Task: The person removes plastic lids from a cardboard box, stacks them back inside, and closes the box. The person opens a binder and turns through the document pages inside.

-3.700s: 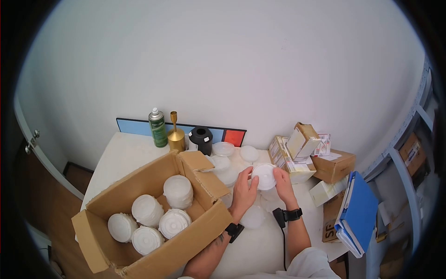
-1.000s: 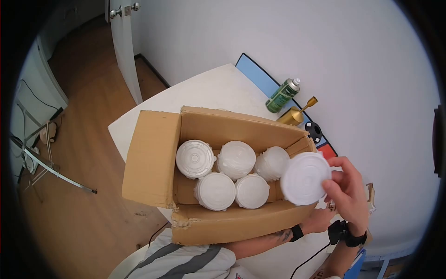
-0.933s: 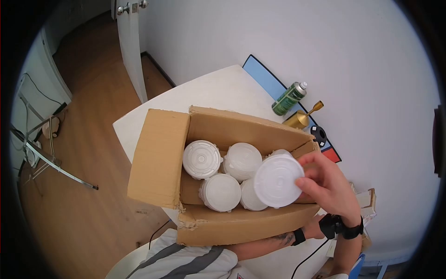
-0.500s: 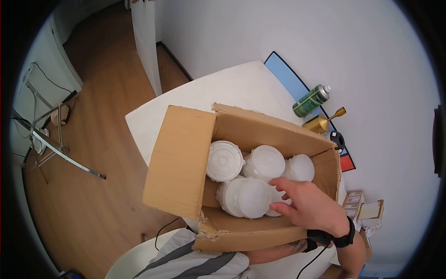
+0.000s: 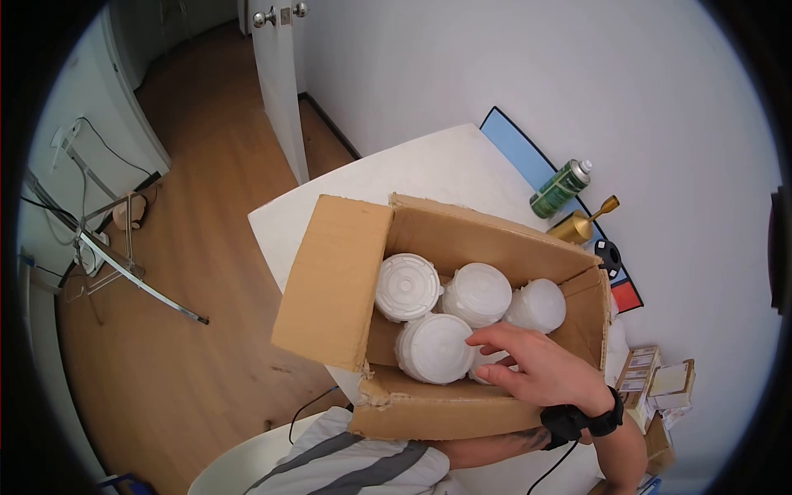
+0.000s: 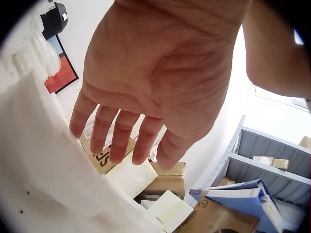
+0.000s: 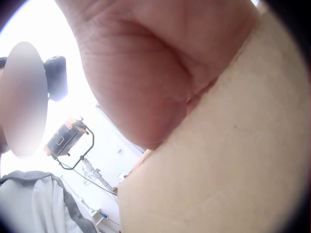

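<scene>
Round white lids stand in several stacks inside an open cardboard box [image 5: 450, 417] in the head view. Over the box's near right side reaches my right hand [image 5: 549, 373], fingers loosely extended and thumb apart, gripping nothing. Its index fingertip is at the right edge of the front lid stack [image 5: 436, 349], and it partly covers another stack. In the right wrist view that hand [image 7: 146, 68] is beside the cardboard wall [image 7: 218, 160], its fingers hidden. My left hand [image 6: 155, 73], hidden in the head view, shows an empty palm and spread fingers in the left wrist view.
Behind the box, a green spray can [image 5: 561, 190], a gold holder [image 5: 575, 227] and a black container [image 5: 608, 258] stand on the white table [image 5: 371, 177]. Small cartons [image 5: 670, 381] lie to the right. A blue binder [image 6: 243, 193] shows in the left wrist view.
My right hand has carried a white lid leftward, set it onto the front stack and let go. The lid, offset to the right half a second ago, now sits more nearly in line.
</scene>
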`<state>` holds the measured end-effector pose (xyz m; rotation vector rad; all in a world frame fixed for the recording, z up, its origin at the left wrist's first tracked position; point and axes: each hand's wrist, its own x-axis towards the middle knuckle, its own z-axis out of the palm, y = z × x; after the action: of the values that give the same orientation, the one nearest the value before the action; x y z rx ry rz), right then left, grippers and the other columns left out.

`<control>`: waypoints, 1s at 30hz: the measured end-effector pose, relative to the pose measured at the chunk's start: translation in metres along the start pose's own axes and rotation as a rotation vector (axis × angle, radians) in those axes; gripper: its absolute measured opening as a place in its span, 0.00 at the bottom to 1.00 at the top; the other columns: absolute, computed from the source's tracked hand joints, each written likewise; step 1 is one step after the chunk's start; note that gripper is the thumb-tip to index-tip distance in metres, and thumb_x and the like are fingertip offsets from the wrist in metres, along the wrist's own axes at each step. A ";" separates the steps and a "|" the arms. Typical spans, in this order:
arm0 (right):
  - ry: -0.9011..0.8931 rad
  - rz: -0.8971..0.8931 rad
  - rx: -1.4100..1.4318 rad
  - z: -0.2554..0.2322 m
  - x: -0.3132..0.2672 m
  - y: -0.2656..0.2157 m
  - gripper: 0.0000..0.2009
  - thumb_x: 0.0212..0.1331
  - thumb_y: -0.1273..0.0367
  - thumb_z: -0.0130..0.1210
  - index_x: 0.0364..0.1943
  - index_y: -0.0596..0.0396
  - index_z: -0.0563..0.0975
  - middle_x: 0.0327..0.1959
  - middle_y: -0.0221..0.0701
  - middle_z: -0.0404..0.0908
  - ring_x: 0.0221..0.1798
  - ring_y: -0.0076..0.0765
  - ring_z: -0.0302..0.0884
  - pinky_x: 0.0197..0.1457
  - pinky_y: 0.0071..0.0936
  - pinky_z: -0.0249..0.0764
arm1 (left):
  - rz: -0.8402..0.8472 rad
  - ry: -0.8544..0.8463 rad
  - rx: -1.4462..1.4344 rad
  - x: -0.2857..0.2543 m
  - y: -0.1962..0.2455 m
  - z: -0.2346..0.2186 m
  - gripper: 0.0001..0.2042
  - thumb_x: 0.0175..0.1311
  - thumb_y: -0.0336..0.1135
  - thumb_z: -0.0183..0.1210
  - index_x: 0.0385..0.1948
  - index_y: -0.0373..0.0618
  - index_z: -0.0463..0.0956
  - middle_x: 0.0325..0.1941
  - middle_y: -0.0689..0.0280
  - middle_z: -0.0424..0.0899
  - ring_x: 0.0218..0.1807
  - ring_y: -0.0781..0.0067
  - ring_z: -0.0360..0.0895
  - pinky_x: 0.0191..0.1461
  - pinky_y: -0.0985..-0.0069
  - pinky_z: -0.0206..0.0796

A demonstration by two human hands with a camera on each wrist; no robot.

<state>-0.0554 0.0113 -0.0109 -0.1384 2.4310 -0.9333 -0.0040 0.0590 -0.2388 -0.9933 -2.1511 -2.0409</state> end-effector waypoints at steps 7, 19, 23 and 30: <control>-0.040 -0.067 0.046 -0.001 -0.001 0.007 0.21 0.70 0.65 0.59 0.64 0.56 0.73 0.58 0.44 0.79 0.58 0.48 0.82 0.56 0.40 0.81 | 0.017 0.000 0.061 -0.001 -0.005 -0.019 0.17 0.67 0.35 0.57 0.55 0.42 0.75 0.55 0.47 0.78 0.63 0.46 0.73 0.62 0.47 0.65; 1.317 0.309 0.147 -0.002 -0.190 0.091 0.22 0.64 0.67 0.63 0.59 0.62 0.75 0.50 0.47 0.85 0.51 0.56 0.84 0.55 0.42 0.80 | 0.403 -0.653 0.281 0.002 0.100 0.100 0.29 0.55 0.38 0.69 0.60 0.38 0.73 0.76 0.43 0.57 0.79 0.31 0.48 0.73 0.29 0.46; 1.245 0.751 -0.114 0.020 -0.236 0.247 0.25 0.62 0.66 0.65 0.61 0.61 0.75 0.53 0.51 0.83 0.56 0.56 0.82 0.60 0.47 0.79 | 0.279 -0.737 0.448 0.016 0.085 0.086 0.32 0.61 0.45 0.67 0.66 0.43 0.70 0.78 0.41 0.56 0.80 0.25 0.40 0.74 0.24 0.38; 0.980 0.745 -0.357 -0.011 -0.188 0.364 0.43 0.52 0.55 0.72 0.72 0.53 0.66 0.77 0.63 0.52 0.76 0.73 0.55 0.75 0.55 0.63 | 0.244 -0.856 0.563 0.017 0.085 0.085 0.25 0.57 0.47 0.69 0.53 0.41 0.79 0.69 0.43 0.67 0.73 0.34 0.57 0.69 0.35 0.53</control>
<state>0.1327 0.3445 -0.1577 1.2832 3.0537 -0.1955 0.0550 0.1382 -0.1679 -2.1001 -2.4955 -0.8439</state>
